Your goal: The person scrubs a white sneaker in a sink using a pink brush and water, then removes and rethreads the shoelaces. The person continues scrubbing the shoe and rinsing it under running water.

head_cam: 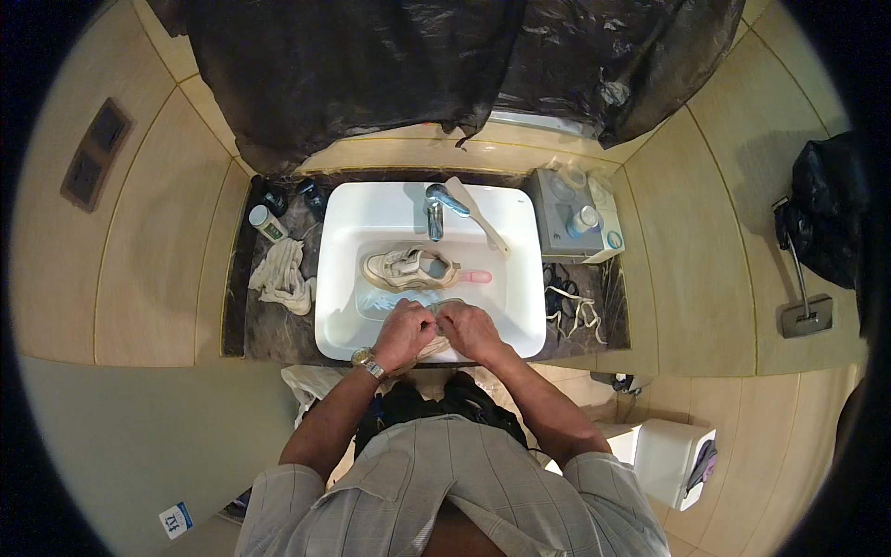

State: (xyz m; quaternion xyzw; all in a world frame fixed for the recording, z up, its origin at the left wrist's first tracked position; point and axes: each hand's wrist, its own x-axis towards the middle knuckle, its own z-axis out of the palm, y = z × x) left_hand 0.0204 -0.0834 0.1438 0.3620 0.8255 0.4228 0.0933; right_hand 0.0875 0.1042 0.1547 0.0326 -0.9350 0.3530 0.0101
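My left hand [405, 333], with a watch [363, 359] on its wrist, and my right hand [475, 333] meet over the front of a white washbasin [334, 278]. Between them, their curled fingers pinch a pale beige item [437, 346], possibly a second shoe; the hands hide most of it. A beige sneaker [400, 270] without visible laces lies in the basin just beyond, toe to the left. By its heel is a pink plastic handle [476, 277]. A bluish patch [393, 300], perhaps water or a wet bag, shows in front of the sneaker.
A chrome faucet [435, 216] stands at the back, beside a cream long-handled tool [479, 217] laid across the rim. On the left counter are a crumpled white cloth [285, 277] and a white bottle [267, 223]. To the right sit a grey box [562, 230] and pale shoelaces [578, 312].
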